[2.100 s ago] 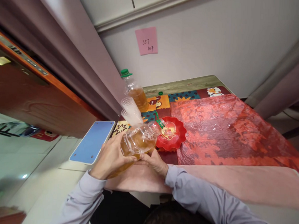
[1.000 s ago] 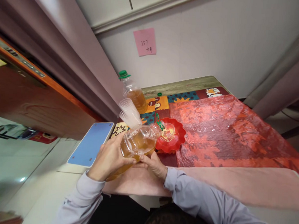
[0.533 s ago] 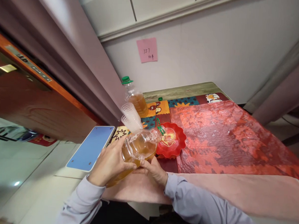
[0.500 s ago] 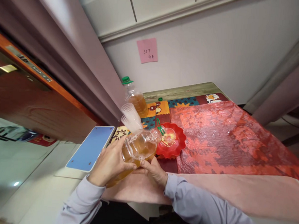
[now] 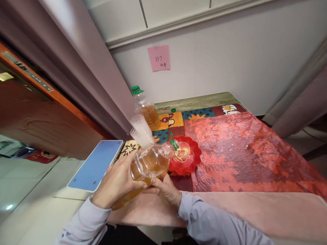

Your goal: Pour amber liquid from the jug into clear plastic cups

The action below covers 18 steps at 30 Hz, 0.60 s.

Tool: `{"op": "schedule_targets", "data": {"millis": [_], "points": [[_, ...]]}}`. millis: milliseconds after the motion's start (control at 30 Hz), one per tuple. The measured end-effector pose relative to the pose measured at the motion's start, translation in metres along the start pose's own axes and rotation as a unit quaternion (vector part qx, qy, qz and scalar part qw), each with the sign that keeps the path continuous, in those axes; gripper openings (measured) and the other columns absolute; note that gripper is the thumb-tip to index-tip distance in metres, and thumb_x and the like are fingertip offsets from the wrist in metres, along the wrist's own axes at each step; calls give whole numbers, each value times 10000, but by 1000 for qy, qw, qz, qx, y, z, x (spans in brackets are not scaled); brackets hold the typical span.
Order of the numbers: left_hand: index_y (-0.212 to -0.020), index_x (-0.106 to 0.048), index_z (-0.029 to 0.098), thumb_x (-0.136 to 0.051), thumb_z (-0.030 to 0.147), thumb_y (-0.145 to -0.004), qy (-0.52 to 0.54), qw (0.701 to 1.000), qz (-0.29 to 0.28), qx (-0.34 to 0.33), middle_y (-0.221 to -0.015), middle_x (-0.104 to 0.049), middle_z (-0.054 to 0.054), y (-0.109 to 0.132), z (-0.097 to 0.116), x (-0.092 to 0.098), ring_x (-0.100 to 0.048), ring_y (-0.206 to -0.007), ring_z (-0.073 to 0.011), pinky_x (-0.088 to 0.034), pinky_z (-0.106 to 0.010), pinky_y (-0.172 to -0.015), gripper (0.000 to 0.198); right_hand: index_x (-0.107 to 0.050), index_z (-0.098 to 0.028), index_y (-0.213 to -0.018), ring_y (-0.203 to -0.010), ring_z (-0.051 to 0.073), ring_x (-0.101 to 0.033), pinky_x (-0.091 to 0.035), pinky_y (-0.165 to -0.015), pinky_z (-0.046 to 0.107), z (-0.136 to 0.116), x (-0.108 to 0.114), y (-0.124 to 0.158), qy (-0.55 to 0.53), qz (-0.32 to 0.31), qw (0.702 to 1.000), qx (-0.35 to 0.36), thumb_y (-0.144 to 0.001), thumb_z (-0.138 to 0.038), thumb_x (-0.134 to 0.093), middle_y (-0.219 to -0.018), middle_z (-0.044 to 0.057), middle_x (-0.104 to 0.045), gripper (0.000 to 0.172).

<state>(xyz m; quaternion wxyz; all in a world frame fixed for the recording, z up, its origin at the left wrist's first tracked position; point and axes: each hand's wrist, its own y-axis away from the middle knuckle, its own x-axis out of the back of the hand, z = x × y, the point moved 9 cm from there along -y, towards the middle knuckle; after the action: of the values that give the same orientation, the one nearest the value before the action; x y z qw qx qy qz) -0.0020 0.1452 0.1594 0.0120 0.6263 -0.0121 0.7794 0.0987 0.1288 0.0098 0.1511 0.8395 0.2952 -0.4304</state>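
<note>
The camera sits on the person's head and looks forward and down, close above the left hand [image 5: 115, 181] and the right hand [image 5: 168, 190], which show low and near the middle. It sees the table [image 5: 221, 153] from its near side, with the wall [image 5: 219, 60] farther off, and the table's back edge slopes up to the right.

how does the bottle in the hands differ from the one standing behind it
The held bottle is tilted; the standing bottle is upright. The left hand and right hand grip the held bottle; neither touches the standing bottle. The standing bottle wears a green cap; no cap shows on the held bottle. Both are clear, with amber liquid inside.
</note>
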Motion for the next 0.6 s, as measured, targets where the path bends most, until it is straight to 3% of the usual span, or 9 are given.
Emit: {"op": "schedule_targets", "data": {"millis": [600], "points": [[-1595,-490,305,-919,385,-656,3,1000,-14,7,-1529,-665,-131,0,5,4,-636,-1403,-423,-557,-535,-1105,1035,-546,-288,-1391,-1223,301,-719,-653,-966,499,-2,0,2,2,15,1000,-1,-714,-611,-959,-1499,104,-638,856]]}}
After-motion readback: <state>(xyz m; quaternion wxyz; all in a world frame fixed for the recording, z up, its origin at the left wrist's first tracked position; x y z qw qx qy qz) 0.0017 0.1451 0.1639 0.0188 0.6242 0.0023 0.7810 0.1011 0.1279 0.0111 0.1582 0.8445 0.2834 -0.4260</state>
